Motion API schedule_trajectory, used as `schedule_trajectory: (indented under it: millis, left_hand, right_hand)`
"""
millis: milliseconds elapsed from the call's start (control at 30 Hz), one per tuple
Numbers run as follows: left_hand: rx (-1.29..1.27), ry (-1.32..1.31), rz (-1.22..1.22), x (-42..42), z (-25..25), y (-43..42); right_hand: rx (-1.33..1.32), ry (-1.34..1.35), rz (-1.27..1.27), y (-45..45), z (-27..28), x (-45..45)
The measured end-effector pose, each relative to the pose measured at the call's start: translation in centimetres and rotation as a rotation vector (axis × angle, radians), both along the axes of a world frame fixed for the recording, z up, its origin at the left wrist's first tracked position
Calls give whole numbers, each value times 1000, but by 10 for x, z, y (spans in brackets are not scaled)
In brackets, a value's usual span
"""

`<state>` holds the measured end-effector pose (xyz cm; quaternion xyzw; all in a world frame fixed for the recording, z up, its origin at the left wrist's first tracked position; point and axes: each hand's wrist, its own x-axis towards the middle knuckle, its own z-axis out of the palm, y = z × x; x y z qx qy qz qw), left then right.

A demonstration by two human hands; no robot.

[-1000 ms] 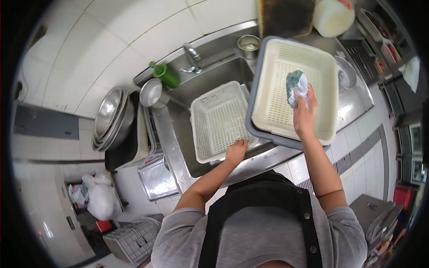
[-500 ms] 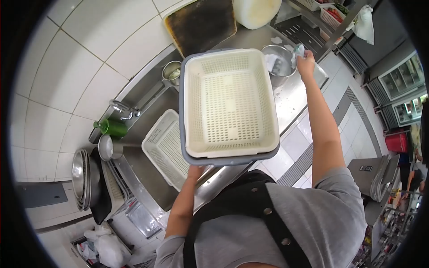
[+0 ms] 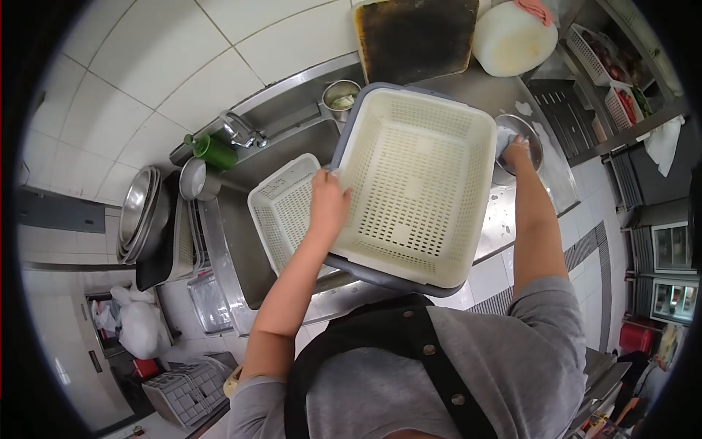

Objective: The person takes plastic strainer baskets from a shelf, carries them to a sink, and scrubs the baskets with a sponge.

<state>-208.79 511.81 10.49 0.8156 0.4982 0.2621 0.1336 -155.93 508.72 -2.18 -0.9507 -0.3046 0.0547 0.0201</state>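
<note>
A cream perforated plastic basket (image 3: 417, 183) sits nested in a grey plastic tub (image 3: 398, 276), tilted over the sink's edge. My left hand (image 3: 330, 201) grips the rims at their left side, fingers wrapped over the edge. My right hand (image 3: 517, 151) reaches down into a round steel bowl (image 3: 537, 155) of soapy water, to the right of the basket. A pale, crumpled cloth (image 3: 504, 137) shows by its fingers, which close on it and are partly hidden inside the bowl.
A second white basket (image 3: 281, 208) stands in the steel sink (image 3: 252, 289), below a faucet (image 3: 245, 130) and a green bottle (image 3: 213, 151). Behind are a small steel pot (image 3: 341, 96), a dark-stained board (image 3: 417, 36) and a white round container (image 3: 515, 40). Steel bowls (image 3: 137, 212) lean at left.
My left hand has come from beneath the tub up to the left rims. My right hand has lowered the cloth into the bowl. The view has shifted, and the basket and tub are tilted differently.
</note>
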Motion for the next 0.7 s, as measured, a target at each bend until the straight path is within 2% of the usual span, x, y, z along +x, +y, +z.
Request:
schedule_trajectory:
  millis: [33, 133, 167, 233, 267, 367, 433, 467, 533, 567, 667, 700]
  left_hand:
    - [89, 127, 1, 5, -6, 2]
    - [3, 247, 78, 16, -15, 11]
    - [-33, 211, 68, 16, -19, 17]
    - [-107, 147, 56, 6, -26, 29]
    - [-174, 103, 70, 4, -21, 32]
    - [-345, -38, 64, -1, 1, 38]
    - [-412, -155, 10, -7, 10, 46]
    - [-506, -299, -28, -8, 15, 50]
    - [-692, -591, -95, -12, 26, 51]
    - [-707, -631, -88, -15, 37, 46]
    - [-748, -753, -48, -30, 57, 30]
    - [-757, -799, -18, -44, 54, 28]
  right_hand:
    - [-46, -2, -16, -3, -3, 6]
    - [-339, 1, 126, 1, -78, 92]
    - [-326, -13, 134, -6, -58, 80]
    - [-301, -37, 161, -27, 18, 13]
    - [-401, -90, 261, -30, 40, -4]
    - [-530, -44, 470, -21, 10, 30]
    - [-486, -86, 449, -25, 5, 24]
    - [-464, -111, 442, -25, 11, 16]
    - [-281, 114, 243, -23, 30, 4]
    - [-191, 227, 145, -23, 34, -2]
    - [-70, 59, 330, -20, -21, 59]
    - [51, 40, 297, -23, -6, 49]
